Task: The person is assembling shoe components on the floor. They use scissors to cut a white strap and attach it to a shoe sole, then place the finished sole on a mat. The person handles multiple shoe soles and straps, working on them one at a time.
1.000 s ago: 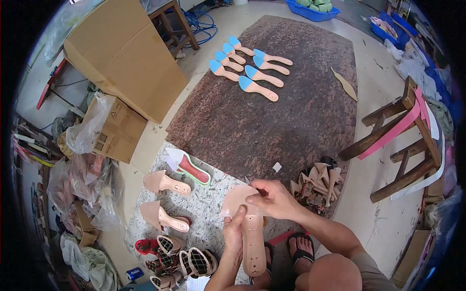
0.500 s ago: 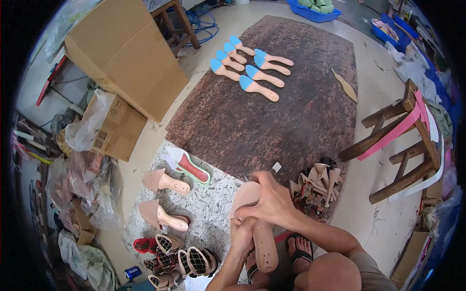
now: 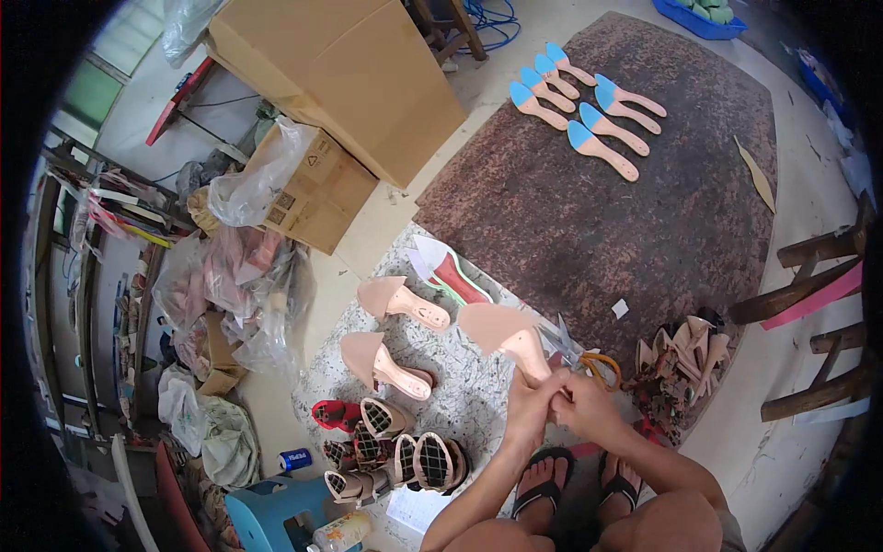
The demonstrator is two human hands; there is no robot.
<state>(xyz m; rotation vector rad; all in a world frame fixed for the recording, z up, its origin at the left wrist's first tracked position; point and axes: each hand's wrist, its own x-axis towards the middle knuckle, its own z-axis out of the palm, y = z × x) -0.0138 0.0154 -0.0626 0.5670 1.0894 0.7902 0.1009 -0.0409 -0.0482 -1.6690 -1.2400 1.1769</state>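
Observation:
Both hands are closed at the heel end of a pale pink shoe insole [image 3: 524, 350], whose wide toe part is covered with beige material and points up and to the left. My left hand [image 3: 532, 409] grips the heel from the left. The fingers of my right hand [image 3: 587, 409] pinch the same end, hiding its tip. Just beyond my right hand lie scissors with orange handles [image 3: 602, 366]. To the left, two similar insoles with beige toe pieces [image 3: 418, 308] [image 3: 400, 375] rest on the speckled white board [image 3: 469, 368], near a white, green-edged sole with a red middle [image 3: 452, 274].
Several blue-toed insoles [image 3: 607, 152] lie on the dark mat [image 3: 662, 221]. Beige scraps [image 3: 685, 359] are piled at right, near a wooden stool [image 3: 819, 276]. Finished-looking shoes [image 3: 432, 460], a blue can [image 3: 294, 459] and a teal stool [image 3: 276, 511] stand lower left. Cardboard boxes [image 3: 340, 83] stand beyond.
My right hand has moved from the toe part to the heel, and my left hand has shifted there too. The insole now tilts toward the left. The view has swung left; the scissors now show.

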